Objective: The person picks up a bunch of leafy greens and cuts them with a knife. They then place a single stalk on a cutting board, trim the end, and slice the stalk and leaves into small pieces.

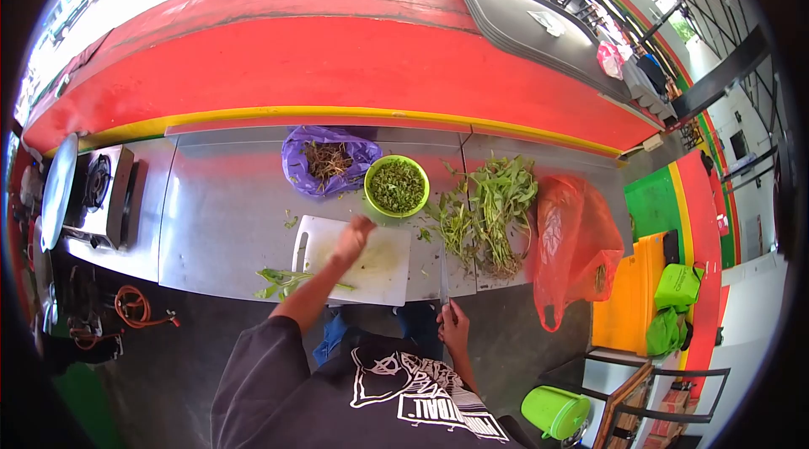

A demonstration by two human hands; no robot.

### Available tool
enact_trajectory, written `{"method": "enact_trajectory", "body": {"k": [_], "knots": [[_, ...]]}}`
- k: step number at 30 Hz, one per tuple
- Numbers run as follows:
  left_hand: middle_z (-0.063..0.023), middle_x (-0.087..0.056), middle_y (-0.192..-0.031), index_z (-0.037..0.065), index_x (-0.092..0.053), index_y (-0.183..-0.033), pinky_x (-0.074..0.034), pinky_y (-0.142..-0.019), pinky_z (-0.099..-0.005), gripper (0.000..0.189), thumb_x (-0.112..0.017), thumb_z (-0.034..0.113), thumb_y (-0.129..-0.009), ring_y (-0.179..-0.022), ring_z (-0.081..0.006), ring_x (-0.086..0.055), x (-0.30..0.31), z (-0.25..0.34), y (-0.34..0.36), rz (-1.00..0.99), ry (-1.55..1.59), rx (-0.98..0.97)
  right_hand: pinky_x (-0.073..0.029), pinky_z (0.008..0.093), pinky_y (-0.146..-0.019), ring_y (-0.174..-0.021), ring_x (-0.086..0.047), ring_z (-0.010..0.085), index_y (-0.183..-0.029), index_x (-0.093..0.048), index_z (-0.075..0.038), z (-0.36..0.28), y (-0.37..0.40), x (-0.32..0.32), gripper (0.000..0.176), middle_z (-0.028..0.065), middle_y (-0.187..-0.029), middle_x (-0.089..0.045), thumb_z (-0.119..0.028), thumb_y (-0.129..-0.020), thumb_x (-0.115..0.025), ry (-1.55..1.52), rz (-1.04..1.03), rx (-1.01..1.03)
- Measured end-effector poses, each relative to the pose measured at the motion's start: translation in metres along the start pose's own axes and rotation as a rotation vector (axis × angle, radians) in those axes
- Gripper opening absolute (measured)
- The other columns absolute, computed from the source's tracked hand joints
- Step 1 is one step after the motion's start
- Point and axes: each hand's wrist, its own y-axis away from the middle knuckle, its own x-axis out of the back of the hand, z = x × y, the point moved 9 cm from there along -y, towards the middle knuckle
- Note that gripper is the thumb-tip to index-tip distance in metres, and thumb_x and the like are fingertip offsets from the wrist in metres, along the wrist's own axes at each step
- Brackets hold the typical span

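My left hand (356,237) hovers above the white cutting board (392,257), close to the near side of a green bowl (425,198) of chopped leaves (396,184). Its fingers look curled together, slightly blurred, and whatever is in them is hidden. At the counter's front edge my right hand (455,324) grips a knife (445,280), its blade pointing away from me over the steel. Leafy green stems (282,280) lie across the board's lower left part. To the right of the bowl spreads a heap of uncut leafy greens (501,196) with roots attached.
A purple plastic bag (295,164) holding root trimmings sits left of the bowl. A red plastic bag (573,230) hangs over the front edge at right. A gas stove (99,188) stands far left. Behind the steel counter (227,221) rises a red ledge (320,61) with grey trays (531,24).
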Motion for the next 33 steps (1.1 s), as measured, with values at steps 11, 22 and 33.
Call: {"method": "enact_trajectory", "body": {"k": [11, 22, 33], "knots": [[-0.0238, -0.051, -0.141, 0.002, -0.050, -0.139, -0.044, -0.105, -0.0445, 0.067, -0.077, 0.028, -0.083, -0.133, -0.0424, -0.047, 0.155, -0.063, -0.081, 0.079, -0.456, 0.156, -0.032, 0.0232, -0.035, -0.041, -0.041, 0.0039, -0.137, -0.055, -0.003, 0.014, 0.027, -0.057, 0.041, 0.0022, -0.071, -0.057, -0.024, -0.102, -0.059, -0.069, -0.012, -0.007], [-0.0043, -0.057, -0.115, 0.020, -0.064, -0.121, -0.043, -0.092, -0.0427, 0.049, -0.081, 0.030, -0.076, -0.113, -0.0245, -0.056, 0.098, 0.014, 0.101, -0.547, -0.001, -0.028, -0.034, 0.0231, -0.035, -0.041, -0.041, 0.0042, -0.137, -0.056, -0.004, 0.016, 0.043, -0.083, 0.040, 0.0027, -0.072, -0.057, -0.024, -0.103, -0.058, -0.032, -0.031, 0.056], [-0.0030, -0.063, -0.103, 0.018, -0.069, -0.111, -0.042, -0.086, -0.0412, 0.031, -0.073, 0.032, -0.085, -0.101, -0.0237, -0.059, 0.089, 0.031, 0.088, -0.084, 0.016, 0.064, -0.033, 0.0232, -0.035, -0.041, -0.041, 0.0047, -0.137, -0.055, -0.003, 0.023, 0.043, -0.100, 0.041, 0.0025, -0.071, -0.057, -0.024, -0.103, -0.058, -0.014, -0.077, 0.025]]}}
